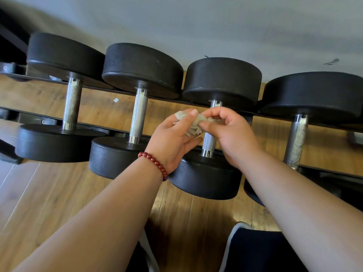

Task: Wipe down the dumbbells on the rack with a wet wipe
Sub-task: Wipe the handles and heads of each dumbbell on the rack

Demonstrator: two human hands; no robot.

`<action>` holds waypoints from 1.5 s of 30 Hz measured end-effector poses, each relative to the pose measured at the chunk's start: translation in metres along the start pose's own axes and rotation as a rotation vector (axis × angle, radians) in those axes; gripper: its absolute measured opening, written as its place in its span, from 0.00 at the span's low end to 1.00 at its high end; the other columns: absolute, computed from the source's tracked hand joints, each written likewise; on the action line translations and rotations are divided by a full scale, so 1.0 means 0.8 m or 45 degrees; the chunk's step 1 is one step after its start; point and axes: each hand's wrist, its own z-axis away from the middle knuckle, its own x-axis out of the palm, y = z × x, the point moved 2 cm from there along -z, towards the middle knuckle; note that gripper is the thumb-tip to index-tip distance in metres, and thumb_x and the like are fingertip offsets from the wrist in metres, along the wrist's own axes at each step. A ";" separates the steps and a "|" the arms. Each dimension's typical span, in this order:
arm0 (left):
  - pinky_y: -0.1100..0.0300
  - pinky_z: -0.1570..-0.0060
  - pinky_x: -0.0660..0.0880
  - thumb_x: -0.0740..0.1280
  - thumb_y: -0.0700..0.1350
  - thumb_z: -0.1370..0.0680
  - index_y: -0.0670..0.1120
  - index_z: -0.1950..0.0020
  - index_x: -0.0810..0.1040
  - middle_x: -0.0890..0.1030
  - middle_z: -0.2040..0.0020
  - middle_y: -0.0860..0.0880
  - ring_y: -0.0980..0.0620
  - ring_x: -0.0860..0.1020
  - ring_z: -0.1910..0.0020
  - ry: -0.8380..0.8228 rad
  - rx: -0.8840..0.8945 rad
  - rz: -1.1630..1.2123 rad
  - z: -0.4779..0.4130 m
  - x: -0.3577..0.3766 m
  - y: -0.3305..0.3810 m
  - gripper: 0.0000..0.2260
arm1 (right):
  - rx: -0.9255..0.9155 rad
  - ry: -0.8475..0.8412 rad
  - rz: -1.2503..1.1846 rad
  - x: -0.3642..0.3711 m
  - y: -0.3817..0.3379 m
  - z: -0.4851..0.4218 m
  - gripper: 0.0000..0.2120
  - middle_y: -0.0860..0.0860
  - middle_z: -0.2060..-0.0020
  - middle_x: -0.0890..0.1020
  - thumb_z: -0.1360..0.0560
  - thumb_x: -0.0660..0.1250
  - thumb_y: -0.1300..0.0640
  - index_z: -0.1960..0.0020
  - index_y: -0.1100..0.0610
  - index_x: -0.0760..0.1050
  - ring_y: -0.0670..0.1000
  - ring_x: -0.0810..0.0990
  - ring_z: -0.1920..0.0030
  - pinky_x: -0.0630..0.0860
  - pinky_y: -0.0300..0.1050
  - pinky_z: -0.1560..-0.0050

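Several black dumbbells with knurled steel handles lie side by side on a low black rack (98,88). Both my hands hold a crumpled greyish wet wipe (193,127) just above the handle of the third dumbbell (209,143). My left hand (176,142), with a red bead bracelet on the wrist, holds the wipe between thumb and fingers. My right hand (229,134) pinches the wipe's other side with thumb and forefinger. The dumbbell to the left (139,114) and the one to the right (296,138) are untouched.
The rack stands on a wooden plank floor (49,193) against a pale wall (216,26). A leftmost dumbbell (71,103) lies at the rack's far end. My dark clothing with white trim (255,250) shows at the bottom edge.
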 end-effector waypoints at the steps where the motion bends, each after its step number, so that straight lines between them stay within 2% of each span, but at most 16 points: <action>1: 0.55 0.47 0.80 0.65 0.46 0.20 0.43 0.42 0.77 0.84 0.46 0.42 0.48 0.83 0.46 0.034 -0.023 0.000 -0.002 -0.002 0.000 0.10 | -0.010 0.010 0.025 -0.001 -0.001 0.000 0.07 0.48 0.54 0.83 0.27 0.73 0.60 0.54 0.48 0.80 0.49 0.82 0.49 0.80 0.50 0.46; 4: 0.54 0.48 0.80 0.68 0.45 0.22 0.41 0.42 0.78 0.84 0.46 0.41 0.47 0.83 0.47 0.094 -0.043 -0.003 -0.007 -0.008 0.001 0.12 | -0.073 0.011 0.087 -0.004 -0.004 0.001 0.08 0.45 0.55 0.83 0.27 0.73 0.60 0.55 0.47 0.79 0.45 0.82 0.51 0.81 0.45 0.49; 7: 0.58 0.50 0.80 0.69 0.41 0.23 0.45 0.45 0.79 0.84 0.47 0.43 0.49 0.83 0.48 0.116 -0.033 -0.045 -0.010 -0.011 0.001 0.07 | -0.144 -0.008 0.152 -0.003 -0.006 0.003 0.09 0.45 0.55 0.83 0.26 0.72 0.61 0.54 0.46 0.79 0.42 0.81 0.53 0.78 0.34 0.55; 11: 0.63 0.51 0.79 0.68 0.38 0.22 0.46 0.47 0.80 0.84 0.48 0.45 0.53 0.84 0.50 0.194 0.052 -0.138 -0.017 -0.014 -0.003 0.06 | -0.178 -0.002 0.201 -0.001 -0.002 0.009 0.12 0.39 0.50 0.81 0.25 0.70 0.59 0.45 0.45 0.78 0.35 0.78 0.49 0.74 0.26 0.53; 15: 0.66 0.54 0.79 0.68 0.39 0.21 0.50 0.46 0.78 0.81 0.47 0.50 0.57 0.82 0.52 0.319 0.170 -0.496 -0.029 -0.022 -0.005 0.08 | -0.147 0.234 0.261 -0.009 0.015 0.027 0.18 0.40 0.37 0.75 0.22 0.67 0.54 0.34 0.45 0.72 0.37 0.70 0.37 0.67 0.31 0.41; 17: 0.61 0.52 0.81 0.67 0.40 0.21 0.50 0.40 0.76 0.79 0.46 0.52 0.56 0.81 0.50 0.351 0.205 -0.670 -0.040 -0.023 -0.007 0.11 | -0.103 0.323 0.364 -0.009 0.021 0.038 0.21 0.42 0.32 0.71 0.21 0.65 0.51 0.29 0.45 0.68 0.38 0.67 0.36 0.63 0.28 0.42; 20: 0.55 0.45 0.79 0.67 0.43 0.21 0.50 0.34 0.75 0.77 0.45 0.55 0.56 0.78 0.47 0.369 0.281 -1.001 -0.052 -0.016 -0.010 0.15 | 0.008 0.273 0.479 -0.004 0.028 0.045 0.27 0.44 0.25 0.63 0.20 0.62 0.47 0.24 0.45 0.60 0.45 0.62 0.28 0.58 0.34 0.39; 22: 0.59 0.40 0.74 0.66 0.45 0.20 0.51 0.32 0.74 0.75 0.41 0.55 0.56 0.75 0.43 0.324 0.317 -1.176 -0.057 -0.006 -0.012 0.16 | -0.046 0.254 0.541 -0.006 0.029 0.046 0.28 0.45 0.24 0.62 0.20 0.61 0.45 0.23 0.46 0.58 0.46 0.60 0.25 0.59 0.37 0.37; 25: 0.61 0.40 0.72 0.65 0.45 0.20 0.52 0.30 0.72 0.71 0.42 0.58 0.58 0.73 0.43 0.203 0.226 -1.208 -0.067 0.001 -0.022 0.17 | -0.102 0.225 0.603 -0.013 0.039 0.049 0.27 0.46 0.27 0.65 0.21 0.61 0.44 0.24 0.48 0.61 0.46 0.63 0.27 0.62 0.38 0.36; 27: 0.56 0.36 0.73 0.65 0.43 0.20 0.49 0.32 0.74 0.77 0.39 0.52 0.54 0.78 0.42 0.123 0.050 -0.794 -0.075 0.001 -0.028 0.15 | -0.079 0.232 0.538 -0.015 0.052 0.053 0.23 0.45 0.32 0.71 0.21 0.62 0.46 0.28 0.50 0.68 0.46 0.67 0.31 0.66 0.39 0.37; 29: 0.52 0.39 0.76 0.65 0.42 0.20 0.41 0.35 0.75 0.81 0.42 0.43 0.49 0.81 0.43 0.065 -0.164 -0.264 -0.080 0.001 -0.029 0.13 | -0.114 0.251 0.461 -0.014 0.059 0.053 0.18 0.43 0.41 0.75 0.22 0.62 0.46 0.35 0.51 0.75 0.45 0.73 0.37 0.71 0.41 0.40; 32: 0.55 0.46 0.80 0.61 0.41 0.19 0.38 0.41 0.76 0.83 0.49 0.42 0.48 0.83 0.50 0.021 -0.247 -0.010 -0.086 0.002 -0.029 0.10 | -0.174 0.243 0.389 -0.014 0.065 0.050 0.12 0.43 0.51 0.78 0.24 0.63 0.47 0.47 0.51 0.80 0.44 0.77 0.47 0.75 0.43 0.46; 36: 0.52 0.39 0.76 0.60 0.46 0.17 0.43 0.34 0.74 0.80 0.40 0.42 0.47 0.80 0.42 0.025 -0.234 -0.257 -0.090 0.011 -0.036 0.14 | -0.234 0.223 0.391 -0.016 0.070 0.046 0.09 0.43 0.56 0.79 0.24 0.63 0.49 0.54 0.52 0.80 0.41 0.77 0.52 0.74 0.38 0.51; 39: 0.58 0.45 0.77 0.58 0.54 0.17 0.44 0.36 0.76 0.82 0.49 0.46 0.52 0.80 0.50 0.033 -0.138 -0.757 -0.092 0.024 -0.034 0.18 | -0.235 0.203 0.399 -0.016 0.071 0.043 0.12 0.43 0.57 0.79 0.26 0.62 0.47 0.55 0.52 0.81 0.40 0.76 0.53 0.71 0.32 0.54; 41: 0.59 0.47 0.75 0.54 0.55 0.16 0.47 0.37 0.75 0.80 0.50 0.49 0.53 0.79 0.51 0.010 -0.033 -1.069 -0.090 0.030 -0.031 0.17 | -0.234 0.212 0.388 -0.016 0.072 0.043 0.12 0.43 0.57 0.79 0.26 0.62 0.47 0.55 0.52 0.80 0.41 0.77 0.53 0.72 0.32 0.54; 45: 0.59 0.51 0.72 0.52 0.55 0.16 0.48 0.34 0.73 0.79 0.51 0.51 0.54 0.77 0.51 0.000 0.082 -1.126 -0.088 0.035 -0.027 0.19 | -0.233 0.221 0.355 -0.016 0.074 0.043 0.06 0.43 0.57 0.79 0.23 0.65 0.51 0.55 0.51 0.80 0.41 0.77 0.53 0.73 0.34 0.53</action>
